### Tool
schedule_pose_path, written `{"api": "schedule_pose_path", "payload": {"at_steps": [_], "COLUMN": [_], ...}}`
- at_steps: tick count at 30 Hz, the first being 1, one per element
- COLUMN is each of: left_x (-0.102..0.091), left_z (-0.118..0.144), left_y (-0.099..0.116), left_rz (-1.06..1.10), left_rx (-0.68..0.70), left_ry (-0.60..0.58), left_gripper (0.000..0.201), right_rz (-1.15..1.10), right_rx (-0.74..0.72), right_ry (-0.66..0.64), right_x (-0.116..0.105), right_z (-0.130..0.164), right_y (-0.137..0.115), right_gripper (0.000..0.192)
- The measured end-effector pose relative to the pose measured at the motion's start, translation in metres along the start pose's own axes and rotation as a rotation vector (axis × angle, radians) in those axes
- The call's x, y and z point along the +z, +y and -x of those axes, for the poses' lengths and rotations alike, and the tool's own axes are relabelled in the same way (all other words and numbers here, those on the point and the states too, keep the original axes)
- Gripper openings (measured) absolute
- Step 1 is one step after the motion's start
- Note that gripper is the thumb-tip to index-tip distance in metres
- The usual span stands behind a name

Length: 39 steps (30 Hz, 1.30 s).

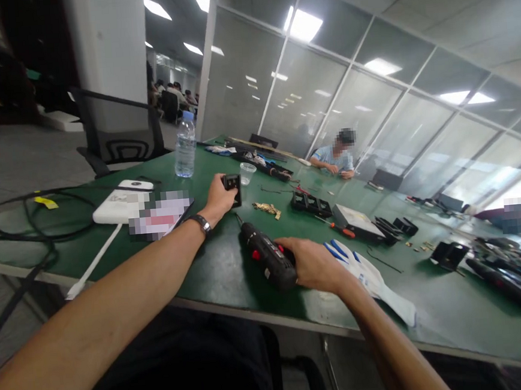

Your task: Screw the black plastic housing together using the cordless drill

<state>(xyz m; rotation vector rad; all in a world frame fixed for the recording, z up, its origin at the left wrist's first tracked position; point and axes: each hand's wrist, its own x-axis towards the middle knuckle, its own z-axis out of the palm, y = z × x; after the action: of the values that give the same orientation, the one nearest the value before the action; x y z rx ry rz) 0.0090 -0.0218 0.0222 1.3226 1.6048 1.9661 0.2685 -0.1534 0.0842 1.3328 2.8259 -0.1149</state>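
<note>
My left hand grips a small black box-like part, thumb across its face, above the green table. My right hand is closed on a black cordless drill with red buttons. Its handle is hidden behind my fingers, and its thin bit points toward the black part, with a gap between them. Just beyond lies a loose heap of small brass-coloured pieces. A clear plastic cup stands behind my left hand. A white glove with blue markings lies beside my right wrist.
On the green table are a water bottle, a white power bank, a phone, a black tray, an orange-handled screwdriver and a flat box. Black cable coils left. A person sits across.
</note>
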Motion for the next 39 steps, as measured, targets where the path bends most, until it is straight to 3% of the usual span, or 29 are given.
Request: {"api": "schedule_pose_path", "payload": {"at_steps": [5,15,22,29,33,39], "left_x": [0.006,0.003,0.001,0.000,0.001,0.002], "left_z": [-0.001,0.005,0.009,0.011,0.010,0.009], "left_y": [0.002,0.008,0.008,0.013,0.013,0.011], "left_rz": [-0.003,-0.096,-0.156,-0.179,-0.153,-0.024], "left_rx": [-0.012,0.022,0.035,0.026,-0.028,-0.128], "left_ry": [-0.005,-0.060,-0.153,-0.163,-0.136,-0.038], "left_gripper": [0.043,0.045,0.049,0.050,0.051,0.052], "right_rz": [-0.184,-0.333,-0.446,-0.495,-0.505,-0.471], "right_rx": [-0.058,-0.125,-0.203,-0.198,-0.094,-0.074], "right_ry": [-0.145,-0.244,-0.373,-0.335,-0.279,-0.226], "right_x": [-0.014,-0.021,-0.030,-0.022,-0.016,-0.019], "right_z": [-0.010,-0.026,-0.045,-0.042,-0.035,-0.041], "right_y": [0.016,0.030,0.047,0.064,0.073,0.066], "right_gripper": [0.060,0.064,0.088,0.091,0.081,0.071]}}
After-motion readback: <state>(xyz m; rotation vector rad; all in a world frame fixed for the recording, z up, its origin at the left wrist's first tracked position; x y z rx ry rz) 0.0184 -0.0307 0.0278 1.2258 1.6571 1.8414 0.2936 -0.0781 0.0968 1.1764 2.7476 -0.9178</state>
